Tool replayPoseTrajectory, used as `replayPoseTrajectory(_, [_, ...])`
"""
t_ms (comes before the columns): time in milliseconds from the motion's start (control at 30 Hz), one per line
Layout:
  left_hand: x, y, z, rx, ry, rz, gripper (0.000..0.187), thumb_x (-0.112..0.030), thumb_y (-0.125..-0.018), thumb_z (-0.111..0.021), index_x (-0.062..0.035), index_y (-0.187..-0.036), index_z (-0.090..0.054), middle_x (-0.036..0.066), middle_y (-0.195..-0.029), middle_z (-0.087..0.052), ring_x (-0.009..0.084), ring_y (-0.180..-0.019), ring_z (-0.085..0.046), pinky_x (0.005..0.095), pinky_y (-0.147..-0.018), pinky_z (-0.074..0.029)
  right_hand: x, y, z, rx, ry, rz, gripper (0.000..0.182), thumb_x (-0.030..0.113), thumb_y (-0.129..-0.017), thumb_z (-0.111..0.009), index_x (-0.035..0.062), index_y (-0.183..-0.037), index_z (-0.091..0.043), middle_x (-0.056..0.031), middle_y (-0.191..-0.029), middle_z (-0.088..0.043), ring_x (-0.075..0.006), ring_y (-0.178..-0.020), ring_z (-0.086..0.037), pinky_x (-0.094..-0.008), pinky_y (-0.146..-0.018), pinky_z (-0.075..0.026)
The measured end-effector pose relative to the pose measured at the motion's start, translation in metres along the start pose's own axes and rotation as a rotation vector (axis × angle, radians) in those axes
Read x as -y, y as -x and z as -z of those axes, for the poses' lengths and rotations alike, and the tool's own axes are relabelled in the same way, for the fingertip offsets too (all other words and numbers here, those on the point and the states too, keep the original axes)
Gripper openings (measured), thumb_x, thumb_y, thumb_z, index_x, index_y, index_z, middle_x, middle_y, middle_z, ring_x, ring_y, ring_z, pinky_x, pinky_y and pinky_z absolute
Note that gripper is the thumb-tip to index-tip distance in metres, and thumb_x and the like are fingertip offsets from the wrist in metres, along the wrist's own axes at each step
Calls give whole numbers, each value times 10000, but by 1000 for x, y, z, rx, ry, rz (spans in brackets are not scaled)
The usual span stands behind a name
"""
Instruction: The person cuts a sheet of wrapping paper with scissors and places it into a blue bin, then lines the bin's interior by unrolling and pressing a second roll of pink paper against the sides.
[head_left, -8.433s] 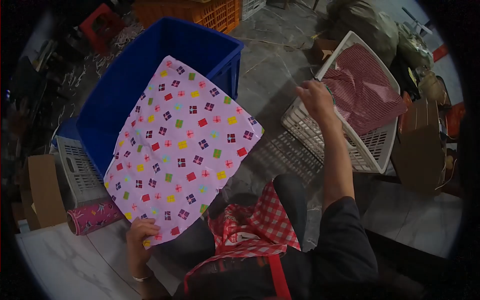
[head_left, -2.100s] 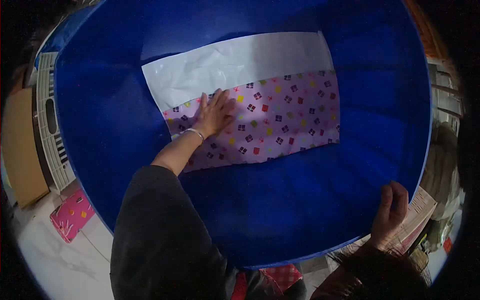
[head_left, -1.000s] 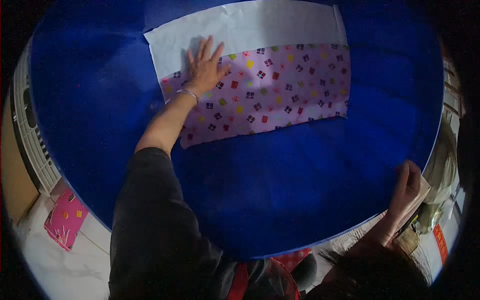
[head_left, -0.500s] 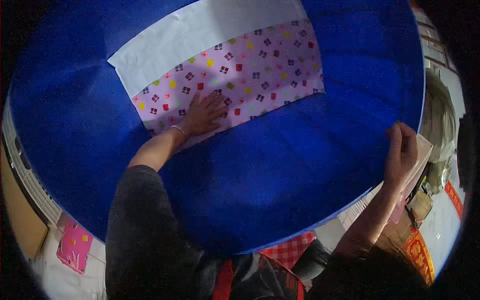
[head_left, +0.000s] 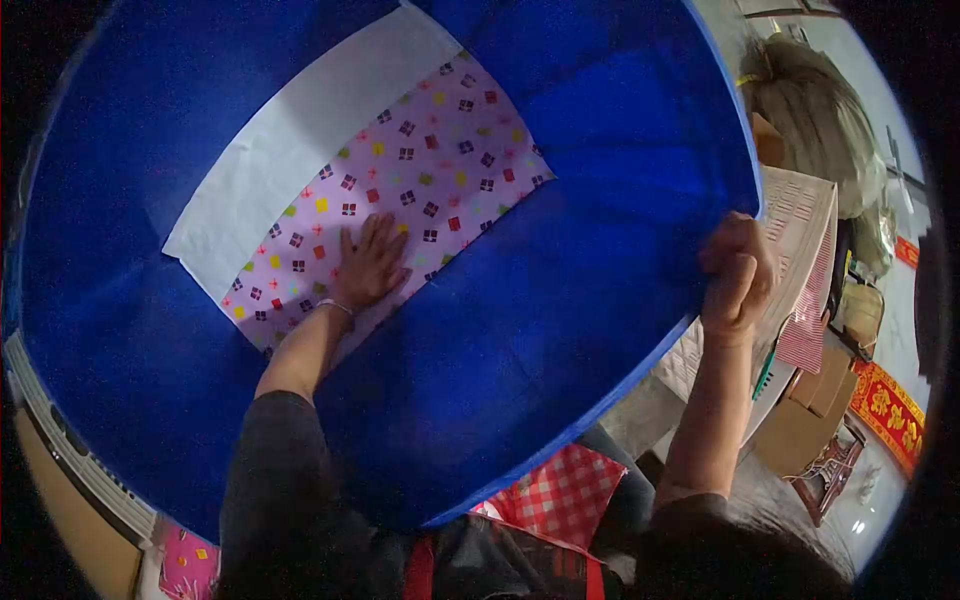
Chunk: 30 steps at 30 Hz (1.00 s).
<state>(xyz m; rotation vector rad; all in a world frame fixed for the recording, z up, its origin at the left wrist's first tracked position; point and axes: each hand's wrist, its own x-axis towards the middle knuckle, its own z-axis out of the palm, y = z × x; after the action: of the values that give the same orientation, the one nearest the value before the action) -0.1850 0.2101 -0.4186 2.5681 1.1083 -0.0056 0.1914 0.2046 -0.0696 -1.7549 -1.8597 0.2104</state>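
- Pink glossy sheet with small gift-box prints (head_left: 440,180) lies inside the large blue plastic bin (head_left: 540,320), slanting across its inner surface; I cannot tell from my feed whether that is the floor or a wall.
- Left hand (head_left: 370,262) rests palm down on the print near the sheet's lower edge, its fingers slightly spread. To smooth well, I would want light, even pressure from the middle outward, with the fingers flat so that nails do not catch the film.
- Right hand (head_left: 738,275) is at the bin's rim, fingers curled in and thumb folded close; I cannot tell whether they grip the rim. A steady hand there would help if the bin shifts under the pressing.
- Plain white band (head_left: 310,105) runs along the sheet's upper side, smooth with faint creases; I cannot tell if it is a folded-over back or a separate layer. Pressing along that long straight border, rather than across it, should avoid rucking.
- Around the bin, I see contrasting textures: a soft red-and-white checked cloth (head_left: 575,490) below the rim, a bulky, wrinkled grey-beige bag (head_left: 815,110) and a stiff, flat-sided cardboard box (head_left: 805,415) on the right.
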Motion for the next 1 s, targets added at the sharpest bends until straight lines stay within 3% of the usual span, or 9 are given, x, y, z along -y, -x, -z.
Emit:
replayPoseTrajectory(267, [-2, -1, 13, 31, -14, 14, 676, -540, -866, -535, -229, -1449, -393, 95, -1576, -206, 301, -1434, -203, 697, -1015, -234, 35, -10, -10, -88, 0, -73, 334, 257, -868, -453, -1, -688, -565, -112, -622, -519, -262, -554, -503, -353, -527, -396])
replayPoseTrajectory(433, [0, 4, 12, 55, -55, 32, 696, -579, -838, -540, -253, -1439, -410, 72, -1577, -214, 283, -1446, -175, 688, -1042, -191, 35, -13, -13, -84, -69, -79, 590, 510, -954, -420, 18, -651, -542, -93, -582, -470, -241, -527, -477, -347, -499, -337])
replayPoseTrajectory(500, [-1, 5, 10, 153, -7, 71, 701, -604, -827, -532, -264, -1432, -426, 62, -1585, -198, 273, -1456, -153, 682, -1069, -134, 40, -22, -13, -19, -13, -1, 653, 589, -969, -361, 38, -655, -516, -41, -557, -419, -148, -516, -401, -282, -487, -274])
replayPoseTrajectory(567, [-2, 4, 6, 169, -24, 85, 692, -594, -834, -532, -270, -1436, -424, 61, -1588, -190, 272, -1459, -144, 684, -1071, -123, 33, -24, -6, 142, -34, 105, 497, 514, -905, -515, 61, -710, -579, -77, -605, -468, -263, -539, -466, -382, -519, -338])
replayPoseTrajectory(667, [-3, 0, 12, 182, 27, 107, 685, -558, -814, -567, -258, -1418, -450, 65, -1579, -215, 279, -1457, -152, 686, -1070, -119, 32, -55, 12, 583, -213, 325, 429, 533, -816, -648, 105, -795, -637, -25, -652, -495, -229, -573, -484, -355, -530, -356])
replayPoseTrajectory(800, [-11, -11, 23, 80, 71, 143, 629, -448, -778, -642, -191, -1339, -522, 99, -1535, -292, 309, -1434, -213, 671, -1078, -133, -2, -83, 33, -111, -184, 159, 648, 545, -787, -694, 43, -1158, -518, -136, -1009, -560, -261, -907, -548, -378, -786, -420])
replayPoseTrajectory(833, [-16, -24, 21, 19, 126, 142, 595, -400, -781, -649, -175, -1319, -531, 115, -1513, -316, 318, -1420, -240, 662, -1077, -150, -9, -99, 31, -133, -177, 93, 744, 544, -781, -707, 25, -1263, -480, -172, -1122, -581, -274, -1014, -569, -388, -869, -438])
replayPoseTrajectory(900, [-28, -75, 12, -127, 242, 159, 539, -297, -809, -636, -133, -1312, -530, 154, -1467, -362, 344, -1388, -293, 650, -1074, -193, -27, -124, 24, 233, 37, 180, 919, 376, -732, -808, -6, -1429, -347, -236, -1285, -540, -355, -1169, -543, -437, -996, -409])
replayPoseTrajectory(1000, [-34, -196, 6, -332, 85, 283, 572, -296, -842, -600, -79, -1355, -470, 153, -1495, -329, 353, -1406, -258, 648, -1095, -163, -31, -124, -3, 382, 188, 125, 885, 194, -720, -816, -7, -1430, -327, -278, -1222, -554, -430, -1046, -591, -445, -878, -494])
